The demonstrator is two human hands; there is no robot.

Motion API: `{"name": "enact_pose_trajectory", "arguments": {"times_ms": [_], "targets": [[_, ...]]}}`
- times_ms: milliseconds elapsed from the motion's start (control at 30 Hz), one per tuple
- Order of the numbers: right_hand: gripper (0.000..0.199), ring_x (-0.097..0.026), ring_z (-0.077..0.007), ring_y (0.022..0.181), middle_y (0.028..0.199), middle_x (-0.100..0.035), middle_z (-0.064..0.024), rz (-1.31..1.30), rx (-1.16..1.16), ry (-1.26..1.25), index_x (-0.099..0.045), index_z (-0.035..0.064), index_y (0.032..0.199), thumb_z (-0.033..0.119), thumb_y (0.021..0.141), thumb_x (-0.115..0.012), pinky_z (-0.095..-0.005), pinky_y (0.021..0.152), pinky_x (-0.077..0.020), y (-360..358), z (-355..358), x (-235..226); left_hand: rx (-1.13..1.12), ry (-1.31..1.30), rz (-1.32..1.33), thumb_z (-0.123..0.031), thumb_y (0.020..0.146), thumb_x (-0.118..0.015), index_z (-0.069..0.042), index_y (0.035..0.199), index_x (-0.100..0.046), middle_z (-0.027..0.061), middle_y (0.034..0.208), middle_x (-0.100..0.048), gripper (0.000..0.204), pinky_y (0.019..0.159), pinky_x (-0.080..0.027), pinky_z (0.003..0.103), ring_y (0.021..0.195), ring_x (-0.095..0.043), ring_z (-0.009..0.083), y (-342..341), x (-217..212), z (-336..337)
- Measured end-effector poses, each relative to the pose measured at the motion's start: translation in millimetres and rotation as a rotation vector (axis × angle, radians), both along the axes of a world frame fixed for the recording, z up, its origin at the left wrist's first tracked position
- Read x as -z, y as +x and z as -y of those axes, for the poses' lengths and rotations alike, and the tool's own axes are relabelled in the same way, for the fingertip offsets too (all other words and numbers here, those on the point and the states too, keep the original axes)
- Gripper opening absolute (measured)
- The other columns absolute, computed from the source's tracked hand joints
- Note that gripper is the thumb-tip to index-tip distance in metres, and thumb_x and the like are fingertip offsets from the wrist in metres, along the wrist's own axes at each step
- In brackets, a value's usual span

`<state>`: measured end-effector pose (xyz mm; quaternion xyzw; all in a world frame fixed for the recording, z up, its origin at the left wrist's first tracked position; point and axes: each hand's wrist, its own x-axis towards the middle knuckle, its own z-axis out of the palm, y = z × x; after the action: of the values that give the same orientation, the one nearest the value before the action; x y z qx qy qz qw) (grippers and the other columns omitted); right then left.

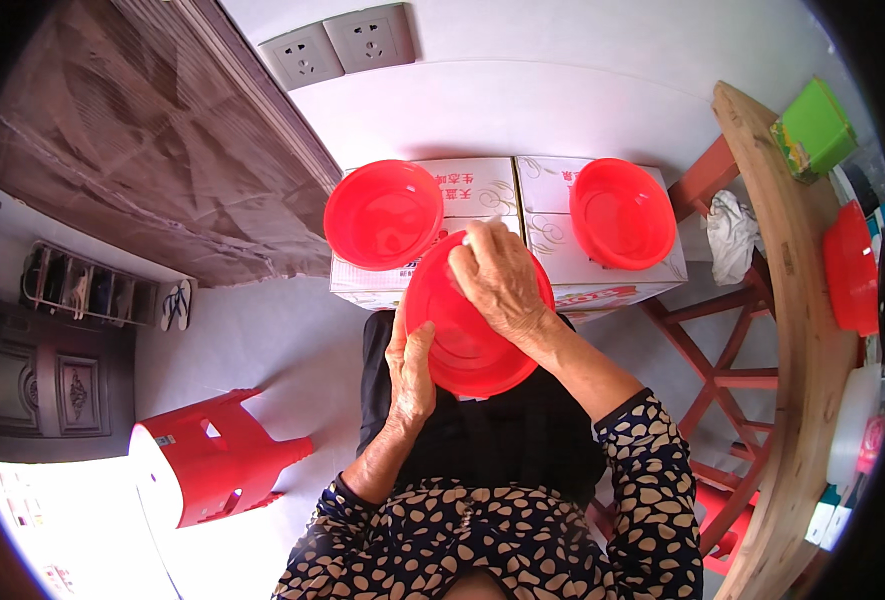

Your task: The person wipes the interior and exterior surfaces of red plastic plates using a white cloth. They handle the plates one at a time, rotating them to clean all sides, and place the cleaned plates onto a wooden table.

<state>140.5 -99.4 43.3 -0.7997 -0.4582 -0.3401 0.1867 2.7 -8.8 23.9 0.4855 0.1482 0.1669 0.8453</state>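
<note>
A round red plastic basin [472, 345] is held over my lap, its inside facing up. My left hand [411, 372] grips its left side, with the thumb over the rim and the fingers mostly hidden behind the wall. Over the basin's far right rim, my right hand [502, 280] is closed on a white cloth-like piece [495, 222]. Only small bits of that piece show past the fingers. Just beyond, two more red basins, one at left [384, 215] and one at right [623, 213], rest on cardboard boxes [482, 183].
A wooden table [802, 330] with reddish legs runs along my right, a white cloth [730, 238] hanging beside it. On it are a green box [817, 128] and a red basin [852, 268]. A red plastic stool [212, 455] lies tipped at left, near flip-flops [176, 305].
</note>
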Motion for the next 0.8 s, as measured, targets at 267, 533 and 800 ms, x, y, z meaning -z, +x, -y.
{"name": "enact_pose_trajectory", "arguments": {"times_ms": [267,533,800], "targets": [[0.014,-0.050,-0.0251,0.075,0.078,-0.045,-0.0097,-0.212,0.227,-0.212,-0.057,0.0037,0.065,0.012,0.059,-0.067,-0.0331,0.058,-0.0472,-26,44,13,-0.101,0.180,0.039,-0.018,0.094,-0.047,0.000,0.140,-0.034,0.0111,0.135,-0.045,0.051,0.107,-0.028,0.033,0.125,-0.040,0.0187,8,9,0],[0.021,-0.059,-0.0328,0.074,0.083,-0.050,-0.0151,-0.801,0.005,-0.112,-0.057,0.0032,0.085,0.016,0.073,-0.068,-0.0411,0.059,-0.0515,-66,49,14,-0.117,0.164,-0.054,-0.025,0.096,-0.047,0.000,0.139,-0.034,0.0118,0.134,-0.046,0.051,0.105,-0.030,0.033,0.123,-0.042,0.0193,4,16,3],[0.052,-0.051,-0.0424,0.107,0.118,-0.045,-0.0291,-0.591,0.035,0.111,-0.038,-0.0089,0.123,-0.003,0.075,-0.057,-0.0407,0.088,-0.0476,-54,3,17,-0.092,0.156,-0.025,-0.034,0.098,-0.041,0.000,0.137,-0.036,0.0126,0.132,-0.047,0.052,0.102,-0.033,0.033,0.121,-0.044,0.0204,5,9,17]]}}
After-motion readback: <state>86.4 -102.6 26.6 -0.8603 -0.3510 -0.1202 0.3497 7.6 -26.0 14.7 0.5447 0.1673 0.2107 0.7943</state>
